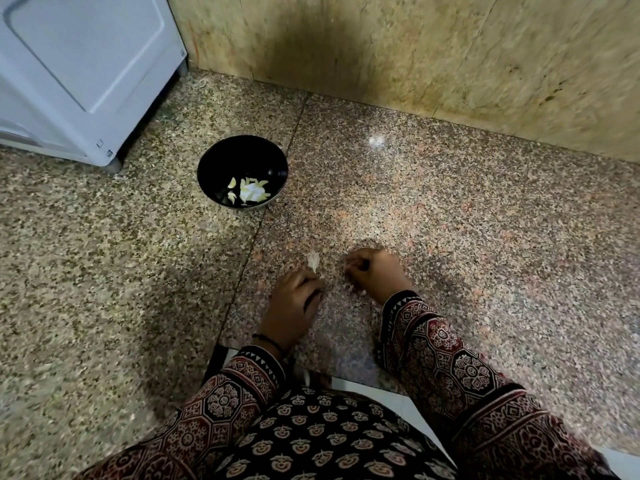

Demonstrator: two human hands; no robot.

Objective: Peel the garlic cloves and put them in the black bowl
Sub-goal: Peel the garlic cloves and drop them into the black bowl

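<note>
Pinching a pale garlic clove (pixel 313 262), the left hand (pixel 294 303) hovers over the speckled granite counter (pixel 450 220). Right hand (pixel 372 271) is curled, contents unclear. Peeled cloves (pixel 252 194) lie in the black bowl (pixel 214 161), near a white appliance (pixel 79 64) and a beige stone wall (pixel 415 46).

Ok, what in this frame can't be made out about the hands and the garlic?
Head view: what the right hand holds, if anything; its curled fingers and motion blur hide it.
Head view: whether the left hand pinches the white piece at its fingertips, and whether that is clove or skin; blurred.
Head view: how many cloves lie in the black bowl; too small, with glare.
</note>
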